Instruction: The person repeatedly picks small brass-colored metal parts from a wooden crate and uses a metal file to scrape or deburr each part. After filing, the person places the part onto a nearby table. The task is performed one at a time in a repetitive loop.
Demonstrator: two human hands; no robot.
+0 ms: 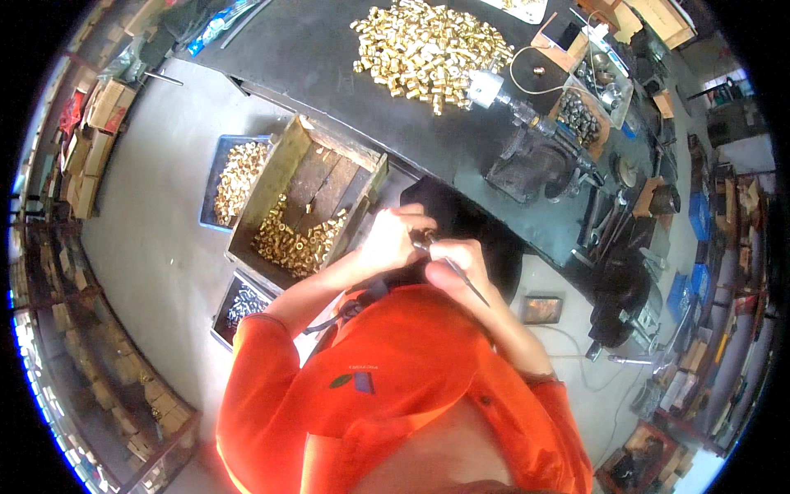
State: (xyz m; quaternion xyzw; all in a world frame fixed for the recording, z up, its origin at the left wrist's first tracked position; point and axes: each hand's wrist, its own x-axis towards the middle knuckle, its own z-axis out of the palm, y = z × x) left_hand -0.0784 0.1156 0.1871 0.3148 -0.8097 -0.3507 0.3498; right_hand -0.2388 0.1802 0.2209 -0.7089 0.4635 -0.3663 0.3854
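Observation:
In front of my orange shirt, my two hands meet. My left hand is closed, its fingers curled around a small metallic piece that they mostly cover, so I cannot make out its kind. My right hand grips a thin, dark metal rod-like tool. One end of the tool reaches the small piece between the hands; the other sticks out past my right thumb toward the forearm. To the left of my left hand stands a wooden crate with many brass fittings inside.
A big heap of brass fittings covers part of the dark workbench. A clamp-like metal fixture sits on its right side. A blue bin of fittings and a bin of small silvery parts flank the crate. Loaded shelves stand left.

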